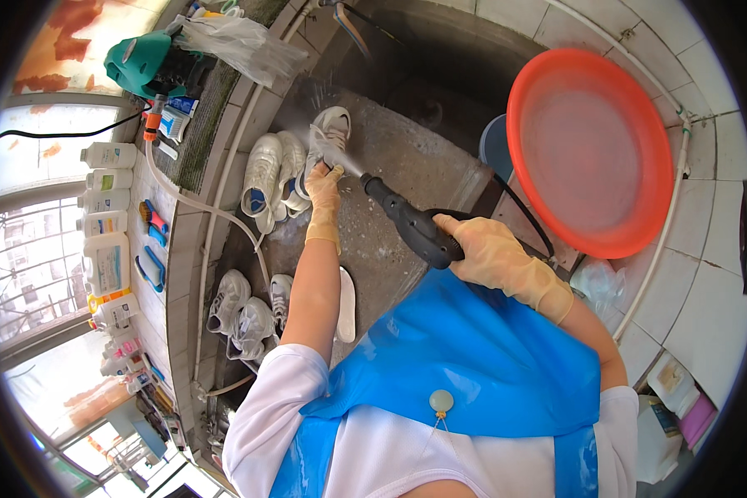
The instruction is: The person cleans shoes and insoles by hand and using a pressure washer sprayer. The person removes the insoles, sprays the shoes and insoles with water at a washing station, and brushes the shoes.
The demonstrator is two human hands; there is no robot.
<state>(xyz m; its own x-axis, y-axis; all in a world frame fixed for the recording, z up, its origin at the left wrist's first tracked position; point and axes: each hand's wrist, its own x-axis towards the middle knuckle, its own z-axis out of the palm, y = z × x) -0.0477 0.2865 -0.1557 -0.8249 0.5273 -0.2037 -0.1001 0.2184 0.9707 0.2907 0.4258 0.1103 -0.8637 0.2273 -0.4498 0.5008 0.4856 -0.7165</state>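
Note:
My left hand (324, 196), in a thin yellowish glove, holds a wet white-and-grey sneaker (334, 127) over the concrete slab (398, 162). In my right hand (488, 252), gloved alike, is the black spray gun of a pressure washer (411, 224). A fan of water leaves its nozzle and strikes the sneaker, with droplets flying off beyond it. Just left of the held sneaker stand white shoes (264, 171), wet-looking. A pale insole (346, 305) lies on the slab beside my left forearm.
A red plastic basin (669, 187) leans at the right above a blue bucket (497, 146). More sneakers (230, 302) stand lower left. The tiled ledge carries a green pressure washer (138, 62), brushes (152, 267) and several bottles (107, 261). A pale hose (190, 200) runs down from the ledge.

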